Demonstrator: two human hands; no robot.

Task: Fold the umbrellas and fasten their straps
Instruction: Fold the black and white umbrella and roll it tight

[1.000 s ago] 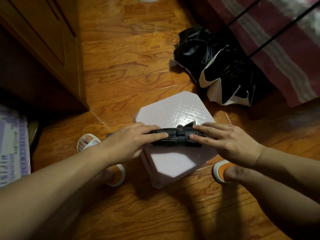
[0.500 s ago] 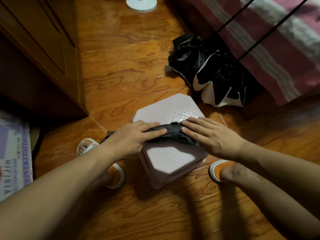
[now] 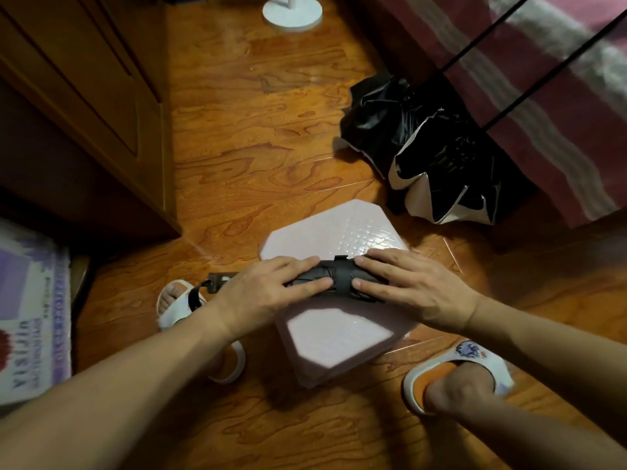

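Pressing flat, the left hand [image 3: 268,290] and right hand [image 3: 414,290] pin the umbrella [image 3: 339,278]; the strap [image 3: 342,276] is best smoothed firmly until fastened.

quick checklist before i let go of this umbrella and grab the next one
1. Folded umbrella rolled tight: ok.
2. Strap wrapped round it: ok.
3. Strap fastened: cannot tell.
4. Umbrella resting on the pink stool: ok.
5. Left hand and right hand pressing it flat: ok.
6. Second umbrella on the floor folded: not ok, loose.
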